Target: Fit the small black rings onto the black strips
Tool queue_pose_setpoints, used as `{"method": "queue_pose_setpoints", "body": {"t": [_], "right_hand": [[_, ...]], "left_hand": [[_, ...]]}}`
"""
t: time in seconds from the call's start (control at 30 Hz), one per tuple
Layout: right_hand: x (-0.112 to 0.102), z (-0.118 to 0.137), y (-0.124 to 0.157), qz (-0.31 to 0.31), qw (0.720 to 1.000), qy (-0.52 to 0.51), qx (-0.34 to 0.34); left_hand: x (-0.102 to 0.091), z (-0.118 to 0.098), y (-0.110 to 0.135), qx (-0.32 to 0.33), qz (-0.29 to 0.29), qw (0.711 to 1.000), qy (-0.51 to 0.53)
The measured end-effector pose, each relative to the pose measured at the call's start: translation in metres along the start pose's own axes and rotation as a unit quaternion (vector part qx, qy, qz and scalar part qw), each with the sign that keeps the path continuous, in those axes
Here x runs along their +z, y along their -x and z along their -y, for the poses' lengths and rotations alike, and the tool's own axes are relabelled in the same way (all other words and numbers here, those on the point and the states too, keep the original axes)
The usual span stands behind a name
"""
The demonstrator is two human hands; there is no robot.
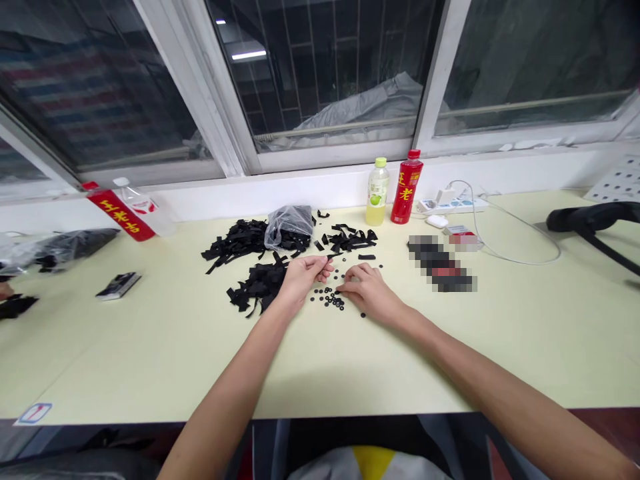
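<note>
My left hand (306, 277) pinches a short black fabric strip (335, 255), whose tip sticks out to the right past the thumb. Close by on the right, my right hand (371, 292) has its thumb and forefinger together on a small black disc at the edge of a scatter of black discs (334, 300). Some of these discs have a pale hole in the middle. One loose strip (367, 257) lies just beyond my right hand. A pile of black strips (257, 283) is beside my left hand, partly covered by it.
Farther back are more black strips (235, 241) and a clear plastic bag (289, 227). A green-capped bottle (377, 193) and a red bottle (407, 188) stand near a power strip (473, 204). At far left, part of another person's hand (5, 291) shows by black material.
</note>
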State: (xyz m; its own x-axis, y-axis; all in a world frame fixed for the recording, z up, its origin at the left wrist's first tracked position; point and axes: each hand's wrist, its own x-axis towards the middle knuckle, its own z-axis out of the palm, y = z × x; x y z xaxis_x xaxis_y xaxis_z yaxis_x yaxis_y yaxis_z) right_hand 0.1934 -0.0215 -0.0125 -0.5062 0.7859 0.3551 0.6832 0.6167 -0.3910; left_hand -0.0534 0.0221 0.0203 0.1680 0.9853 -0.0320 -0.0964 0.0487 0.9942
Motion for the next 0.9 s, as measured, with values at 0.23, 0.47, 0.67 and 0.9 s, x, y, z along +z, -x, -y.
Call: {"method": "queue_pose_setpoints", "body": {"t": [0.23,0.47,0.67,0.9], "right_hand": [[-0.006,-0.011,-0.004,0.038,0.999,-0.028,0.025],[-0.017,-0.016,0.005,0.027,0.990,-0.128,0.045],[-0.030,-0.010,0.006,-0.078,0.969,-0.226,0.069],[-0.026,-0.001,0.003,-0.074,0.918,-0.369,0.124]], "left_hand": [[0.011,0.004,0.005,0.003,0.016,0.999,-0.042],[0.026,0.005,0.017,-0.011,0.042,0.997,-0.067],[0.039,0.010,0.025,-0.022,0.108,0.993,-0.049],[0.046,0.009,0.032,-0.012,0.133,0.990,-0.032]]}}
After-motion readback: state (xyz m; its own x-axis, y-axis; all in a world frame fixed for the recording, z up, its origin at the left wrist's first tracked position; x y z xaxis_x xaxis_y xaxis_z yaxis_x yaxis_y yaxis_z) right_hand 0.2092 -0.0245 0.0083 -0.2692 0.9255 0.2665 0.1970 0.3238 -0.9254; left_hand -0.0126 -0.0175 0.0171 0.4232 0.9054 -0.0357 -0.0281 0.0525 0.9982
